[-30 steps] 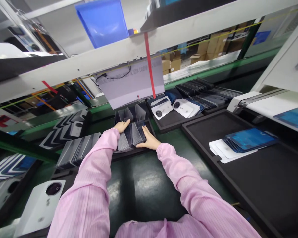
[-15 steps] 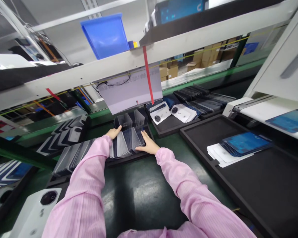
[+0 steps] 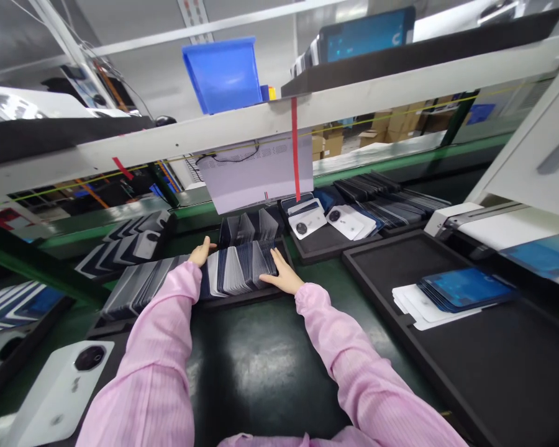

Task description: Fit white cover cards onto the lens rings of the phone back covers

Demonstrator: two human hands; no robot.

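A row of thin phone back panels (image 3: 235, 270), grey, silver and dark blue, stands on edge in a black foam tray (image 3: 242, 301) in the middle of the bench. My left hand (image 3: 200, 253) is at the row's left end, thumb and fingers apart, its lower part hidden by the sleeve and the panels. At the right end, my right hand (image 3: 283, 274) lies against the panels with thumb and fingers spread. Neither hand is closed round a panel. Behind this row stand darker panels (image 3: 249, 226), and more grey panels (image 3: 142, 282) stand upright to the left.
At the right, a large black tray (image 3: 484, 354) carries blue-faced panels (image 3: 466, 288) over white ones. White panels with round camera rings (image 3: 351, 221) lie in a tray behind. A blue bin (image 3: 223, 74) stands on the white shelf beam (image 3: 242, 127) above the bench.
My left hand has moved left along the row, and its thumb has lifted. More silver and dark blue panels show beside it. My right hand stays at the right end; the view has shifted slightly.
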